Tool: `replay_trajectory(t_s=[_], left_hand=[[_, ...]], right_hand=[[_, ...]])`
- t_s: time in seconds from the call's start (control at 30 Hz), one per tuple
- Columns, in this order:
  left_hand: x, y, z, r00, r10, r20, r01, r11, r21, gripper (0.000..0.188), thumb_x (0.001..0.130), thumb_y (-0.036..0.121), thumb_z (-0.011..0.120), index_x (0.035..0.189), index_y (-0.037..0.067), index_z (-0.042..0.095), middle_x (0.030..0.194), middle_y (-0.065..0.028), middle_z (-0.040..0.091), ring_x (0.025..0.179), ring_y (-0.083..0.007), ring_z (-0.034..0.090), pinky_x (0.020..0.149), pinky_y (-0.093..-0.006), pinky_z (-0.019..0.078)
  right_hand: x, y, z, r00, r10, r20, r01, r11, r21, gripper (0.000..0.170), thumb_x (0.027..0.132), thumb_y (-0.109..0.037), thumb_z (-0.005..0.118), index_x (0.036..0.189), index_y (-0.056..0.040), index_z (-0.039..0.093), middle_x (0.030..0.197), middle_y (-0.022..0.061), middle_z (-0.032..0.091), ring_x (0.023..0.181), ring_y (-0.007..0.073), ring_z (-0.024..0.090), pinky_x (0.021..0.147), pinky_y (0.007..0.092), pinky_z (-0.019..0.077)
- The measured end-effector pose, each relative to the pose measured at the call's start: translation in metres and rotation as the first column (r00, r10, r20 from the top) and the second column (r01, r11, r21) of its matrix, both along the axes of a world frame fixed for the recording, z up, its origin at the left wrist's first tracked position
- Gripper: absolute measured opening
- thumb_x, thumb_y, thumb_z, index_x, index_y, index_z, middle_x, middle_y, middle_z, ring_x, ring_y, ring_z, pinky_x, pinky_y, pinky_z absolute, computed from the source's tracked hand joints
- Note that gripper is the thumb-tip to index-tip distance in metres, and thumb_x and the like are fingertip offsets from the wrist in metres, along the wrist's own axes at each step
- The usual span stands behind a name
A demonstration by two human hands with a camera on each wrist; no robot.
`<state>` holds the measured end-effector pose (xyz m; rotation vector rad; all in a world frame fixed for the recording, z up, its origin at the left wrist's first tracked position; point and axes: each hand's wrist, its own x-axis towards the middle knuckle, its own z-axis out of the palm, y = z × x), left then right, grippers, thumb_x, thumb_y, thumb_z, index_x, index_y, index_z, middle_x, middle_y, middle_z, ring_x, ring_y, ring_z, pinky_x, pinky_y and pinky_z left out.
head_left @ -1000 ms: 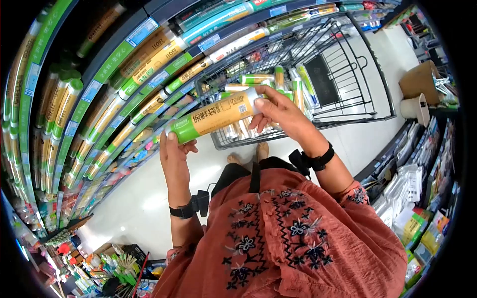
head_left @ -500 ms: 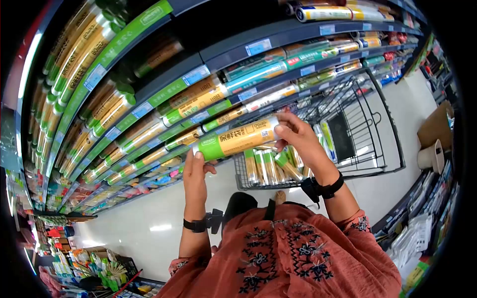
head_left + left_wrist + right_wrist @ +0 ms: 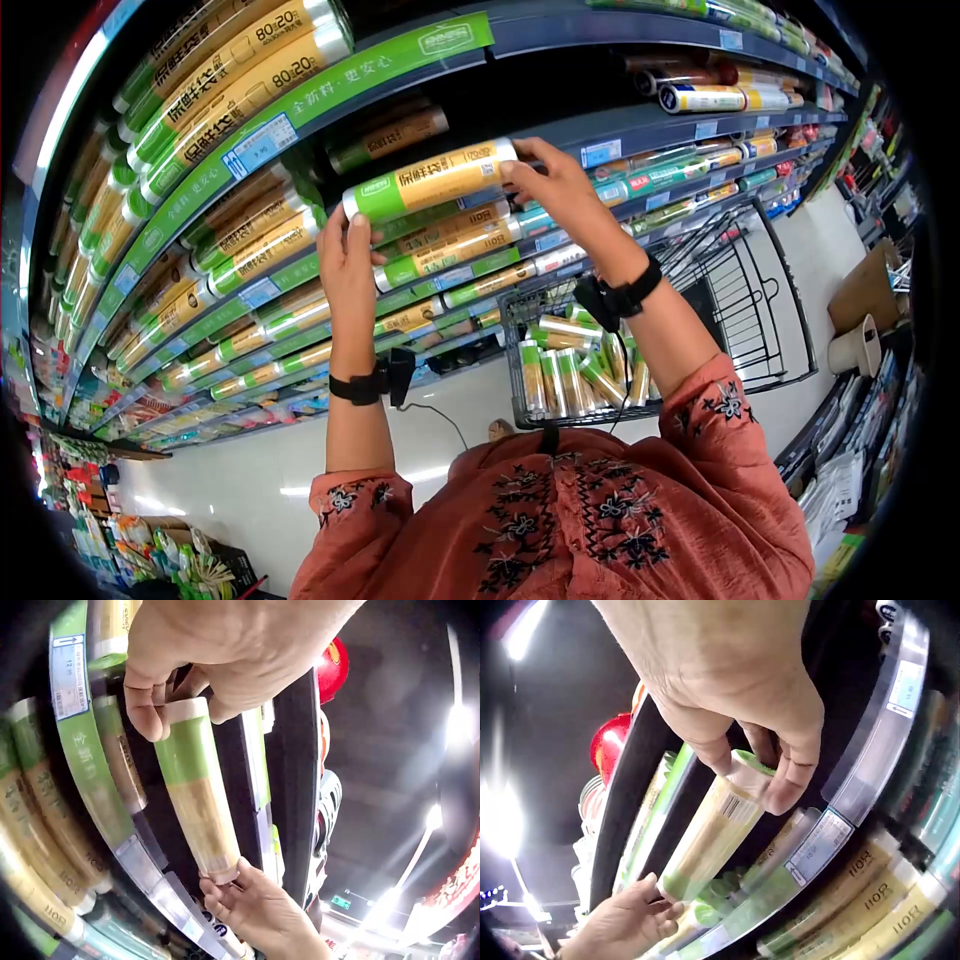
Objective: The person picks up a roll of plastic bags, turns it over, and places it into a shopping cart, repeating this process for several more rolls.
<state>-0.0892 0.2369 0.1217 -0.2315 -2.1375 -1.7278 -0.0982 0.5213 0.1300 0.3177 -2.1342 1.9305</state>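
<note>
In the head view, both hands hold a green and yellow roll of plastic food bags (image 3: 432, 180) up in front of the shelf. My left hand (image 3: 346, 268) pinches its green end and my right hand (image 3: 562, 187) grips the pale end. The left wrist view shows thumb and fingers at the roll's white rim, with the green part just below. Seen from the right wrist, the right fingers curl round the end near a barcode. Behind the roll is a dark shelf (image 3: 560, 112) where a similar roll (image 3: 392, 140) lies further in.
Several similar rolls (image 3: 270, 240) fill the shelves at left, fronted by green strips and price labels (image 3: 262, 146). A wire shopping cart (image 3: 703, 306) below right carries many rolls (image 3: 570, 380). A cardboard box (image 3: 862, 290) and a white pot (image 3: 853, 347) stand at far right.
Both hands have raised the roll from over the cart towards the shelf, gripping its two ends throughout. The head view has turned towards the shelves, and the cart now sits lower in it.
</note>
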Motion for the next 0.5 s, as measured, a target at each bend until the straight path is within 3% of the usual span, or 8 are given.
replay_trajectory(t_s=[0.1, 0.23, 0.33, 0.37, 0.5], left_hand=[[-0.031, -0.009, 0.002, 0.999, 0.031, 0.012, -0.03, 0.997, -0.07, 0.059, 0.103, 0.038, 0.058, 0.144, -0.003, 0.048, 0.103, -0.0098, 0.063, 0.088, -0.0137, 0.061, 0.068, -0.0288, 0.051], [-0.059, -0.016, -0.001, 0.996, 0.083, 0.038, -0.077, 0.989, -0.126, 0.069, 0.1, 0.042, 0.06, 0.148, -0.006, 0.043, 0.103, -0.0087, 0.061, 0.088, -0.0143, 0.059, 0.069, -0.0288, 0.0506], [-0.08, -0.024, -0.015, 0.994, 0.107, 0.009, -0.102, 0.97, -0.219, 0.072, 0.099, 0.042, 0.062, 0.149, -0.007, 0.041, 0.109, -0.0101, 0.06, 0.089, -0.0141, 0.058, 0.07, -0.0301, 0.0503], [-0.082, -0.024, -0.018, 0.994, 0.112, -0.003, -0.11, 0.967, -0.228, 0.072, 0.099, 0.041, 0.062, 0.148, -0.007, 0.042, 0.112, -0.0108, 0.059, 0.089, -0.014, 0.057, 0.07, -0.0305, 0.0501], [-0.073, -0.018, -0.013, 0.992, 0.068, -0.103, -0.093, 0.96, -0.264, 0.066, 0.099, 0.039, 0.064, 0.146, -0.004, 0.046, 0.125, -0.0134, 0.054, 0.094, -0.016, 0.059, 0.073, -0.0315, 0.05]], right_hand=[[-0.043, -0.014, -0.006, 0.988, -0.116, -0.099, 0.136, 0.964, 0.227, 0.053, 0.097, -0.034, 0.065, 0.133, 0.0041, 0.059, 0.117, 0.0142, 0.068, 0.1, 0.0214, 0.067, 0.084, 0.0341, 0.0529], [-0.083, -0.031, -0.009, 0.972, -0.196, -0.129, 0.23, 0.908, 0.352, 0.055, 0.092, -0.035, 0.066, 0.13, 0.0048, 0.061, 0.109, 0.0263, 0.07, 0.103, 0.0388, 0.068, 0.09, 0.0445, 0.0529], [-0.098, -0.039, -0.009, 0.965, -0.26, -0.042, 0.235, 0.781, 0.578, 0.053, 0.091, -0.037, 0.068, 0.124, 0.0046, 0.064, 0.113, 0.0266, 0.069, 0.106, 0.0425, 0.066, 0.092, 0.0481, 0.052], [-0.105, -0.041, -0.013, 0.96, -0.269, -0.076, 0.261, 0.766, 0.587, 0.049, 0.09, -0.038, 0.069, 0.115, 0.0044, 0.067, 0.112, 0.0266, 0.069, 0.104, 0.0429, 0.066, 0.092, 0.049, 0.0517], [-0.11, -0.048, -0.007, 0.962, -0.258, -0.095, 0.254, 0.705, 0.662, 0.046, 0.088, -0.039, 0.071, 0.107, 0.0027, 0.068, 0.104, 0.0257, 0.071, 0.1, 0.0418, 0.067, 0.09, 0.0489, 0.0515]])
